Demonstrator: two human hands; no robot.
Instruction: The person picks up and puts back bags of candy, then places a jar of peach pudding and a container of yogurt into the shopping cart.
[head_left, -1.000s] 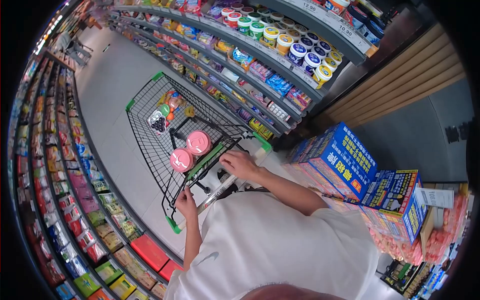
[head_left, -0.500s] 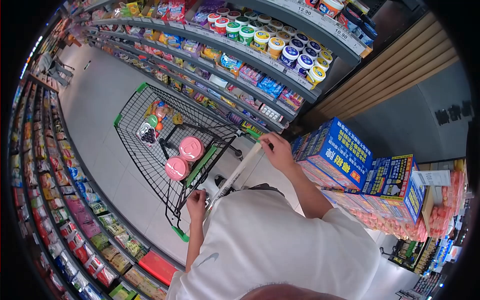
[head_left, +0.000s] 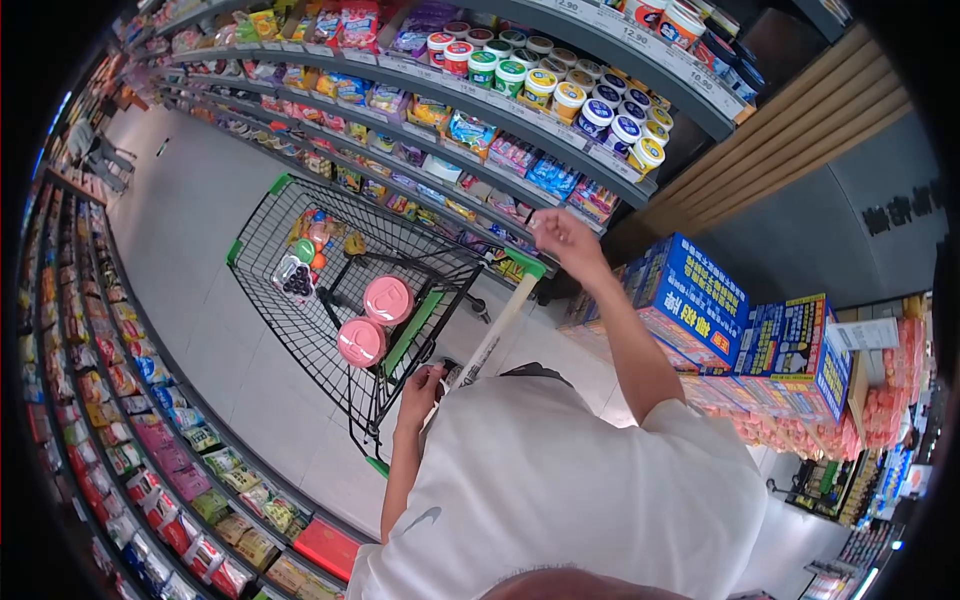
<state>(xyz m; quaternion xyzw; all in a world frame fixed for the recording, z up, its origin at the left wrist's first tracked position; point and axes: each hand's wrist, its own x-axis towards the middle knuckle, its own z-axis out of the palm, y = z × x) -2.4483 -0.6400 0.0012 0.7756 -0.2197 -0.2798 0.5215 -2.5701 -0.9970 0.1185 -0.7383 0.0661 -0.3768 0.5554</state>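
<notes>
A shopping cart (head_left: 300, 372) of black wire with green corners stands in front of me. In it lie two pink round-lidded containers (head_left: 388, 300), a clear pack of dark fruit (head_left: 297, 281) and a bag of colourful balls (head_left: 316, 237). My right hand (head_left: 568, 245) is raised just past the far end of the pale cart handle (head_left: 505, 318), off it and near the shelf edge, with loosely bent fingers and nothing visible in them. My left hand (head_left: 420, 392) is closed beside the handle's near end; whatever its fingers hold is hidden.
Shelves of tubs (head_left: 540, 85) and snack packets (head_left: 470, 130) run along the right of the aisle. Packet shelves (head_left: 170, 460) line the left. Stacked blue boxes (head_left: 693, 305) stand close by my right arm. A person (head_left: 95, 150) is far down the aisle.
My right hand has let go of the cart handle and moved up toward the shelf. My left hand has shifted slightly right and stays closed. The view has shifted a little.
</notes>
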